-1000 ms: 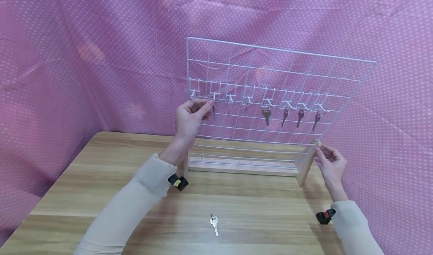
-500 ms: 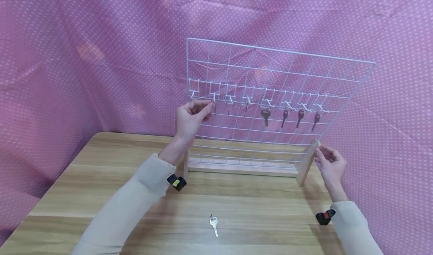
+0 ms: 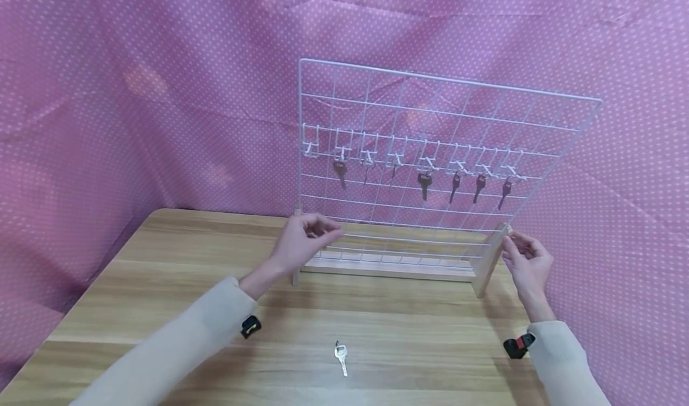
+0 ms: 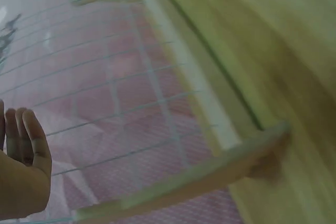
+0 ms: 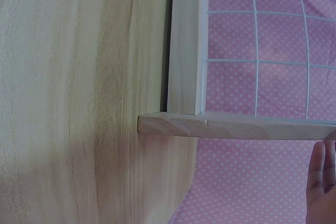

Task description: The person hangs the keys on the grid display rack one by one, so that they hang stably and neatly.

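Note:
A white wire grid rack (image 3: 395,214) on a wooden stand stands on the table. Several keys hang from its row of white hooks; the key (image 3: 340,170) on the second hook from the left hangs flat to view. My left hand (image 3: 301,238) is below that key, in front of the lower grid, thumb and fingers loosely bent with nothing between them. At the stand's right side, my right hand (image 3: 527,265) pinches the top of the wooden upright (image 3: 490,259). Another key (image 3: 341,358) with a small ring lies on the table nearer to me.
The wooden table (image 3: 161,298) runs under the stand and extends to the left. A pink dotted cloth (image 3: 188,95) hangs close behind and at both sides. The leftmost hook (image 3: 310,149) sits by the grid's left edge.
My left hand has let go of the key at the second hook and moved down; that key now hangs freely. The right hand has stayed on the upright.

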`<move>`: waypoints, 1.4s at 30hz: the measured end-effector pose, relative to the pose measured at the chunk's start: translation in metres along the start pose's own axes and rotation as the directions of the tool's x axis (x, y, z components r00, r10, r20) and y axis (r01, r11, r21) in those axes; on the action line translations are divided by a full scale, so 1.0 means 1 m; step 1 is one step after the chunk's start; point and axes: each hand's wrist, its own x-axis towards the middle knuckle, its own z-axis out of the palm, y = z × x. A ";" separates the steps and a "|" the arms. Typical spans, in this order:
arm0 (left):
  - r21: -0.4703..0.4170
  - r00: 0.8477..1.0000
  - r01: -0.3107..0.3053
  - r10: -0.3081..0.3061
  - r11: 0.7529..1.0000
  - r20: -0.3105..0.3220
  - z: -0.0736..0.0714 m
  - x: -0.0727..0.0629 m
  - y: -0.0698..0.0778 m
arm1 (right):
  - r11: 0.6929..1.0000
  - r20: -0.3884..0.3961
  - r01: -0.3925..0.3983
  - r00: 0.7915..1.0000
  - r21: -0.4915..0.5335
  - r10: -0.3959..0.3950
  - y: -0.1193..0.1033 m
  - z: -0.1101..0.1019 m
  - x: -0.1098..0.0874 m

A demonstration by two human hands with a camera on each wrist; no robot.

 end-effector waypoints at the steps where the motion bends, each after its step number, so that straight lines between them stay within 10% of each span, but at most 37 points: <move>1: 0.027 0.999 0.012 -0.013 1.000 0.032 0.001 -0.004 -0.006 | 1.000 -0.001 -0.004 1.000 0.003 0.004 0.000 0.000 0.000; 8: 0.094 0.978 -0.006 -0.014 0.996 0.207 0.013 -0.031 -0.049 | 0.999 -0.002 -0.009 1.000 -0.032 0.009 -0.001 -0.001 -0.001; 19: 0.136 0.905 0.017 -0.073 0.991 0.419 0.030 -0.070 -0.088 | 0.998 -0.005 -0.032 0.999 -0.052 0.032 -0.001 -0.002 -0.002; 42: 0.099 0.861 -0.009 -0.043 0.995 0.506 0.049 -0.088 -0.114 | 0.997 -0.003 -0.012 1.000 -0.075 0.012 0.001 -0.003 0.000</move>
